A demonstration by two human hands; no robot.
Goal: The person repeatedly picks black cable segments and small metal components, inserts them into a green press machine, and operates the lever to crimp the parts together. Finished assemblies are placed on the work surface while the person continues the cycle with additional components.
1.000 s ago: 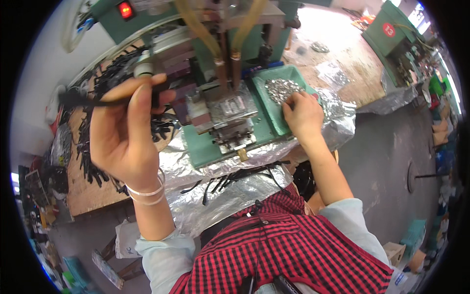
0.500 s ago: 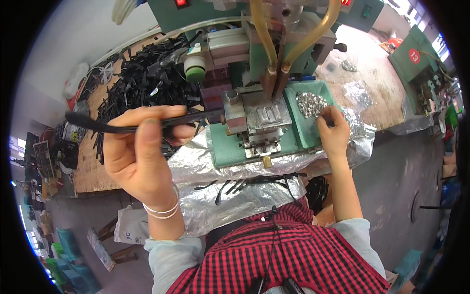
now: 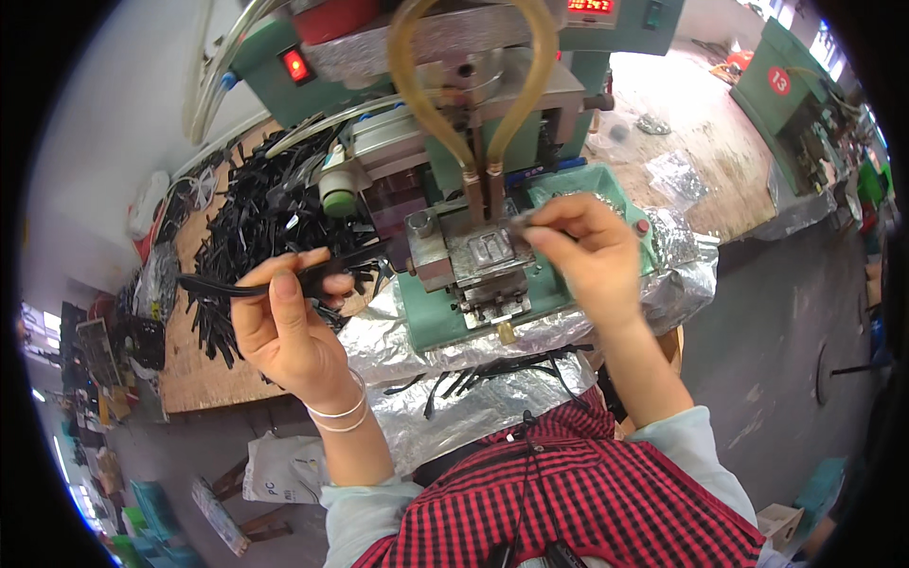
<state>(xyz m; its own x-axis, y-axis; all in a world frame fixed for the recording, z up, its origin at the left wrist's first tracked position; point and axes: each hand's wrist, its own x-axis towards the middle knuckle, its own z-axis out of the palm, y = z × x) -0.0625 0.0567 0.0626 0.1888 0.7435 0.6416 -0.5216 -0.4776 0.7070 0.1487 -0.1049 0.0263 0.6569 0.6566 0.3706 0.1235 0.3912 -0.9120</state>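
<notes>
My left hand (image 3: 289, 331) is raised over the wooden surface (image 3: 204, 374), fingers and thumb closed around a long black plastic strip (image 3: 284, 277) that lies level, its far end pointing toward the green machine (image 3: 473, 189) in front of me. My right hand (image 3: 592, 260) pinches a small silvery metal piece (image 3: 519, 221) between thumb and fingertips, holding it at the right edge of the machine's metal fixture (image 3: 478, 260), just below two amber tubes (image 3: 464, 85). Crinkled foil (image 3: 454, 350) covers the surface under the machine's base. A heap of black strips (image 3: 256, 218) lies to my left, behind the strip I hold.
</notes>
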